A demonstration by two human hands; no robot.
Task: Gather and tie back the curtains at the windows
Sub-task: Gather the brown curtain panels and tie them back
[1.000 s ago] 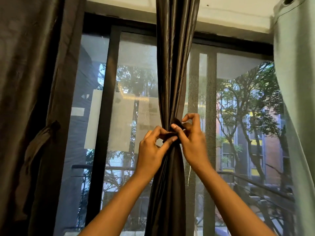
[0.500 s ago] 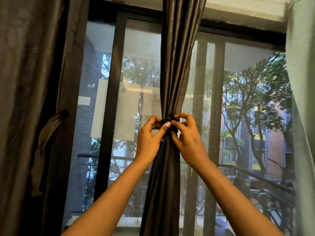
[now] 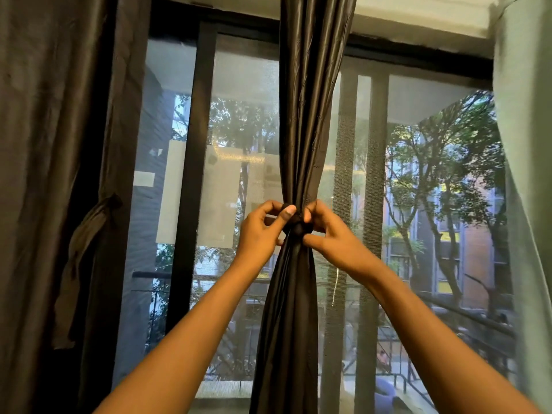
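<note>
Dark satin-sheen centre curtain (image 3: 301, 121): gathered into a narrow pleated column before the window (image 3: 239, 121), cinched at mid-height by a matching fabric tie (image 3: 297, 227), which forms a small rounded knot. Left hand (image 3: 260, 231) and right hand (image 3: 331, 237): both pinched on the tie from either side, fingertips closed on the knot. Status: gathering done; knot apparently being tightened, not yet released. Left curtain (image 3: 44, 174): matte brown, loosely hanging, its tie strap (image 3: 86, 243) dangling unfastened; likely left to do. Right curtain (image 3: 525, 174): pale green, soft weave, untied as far as visible.
</note>
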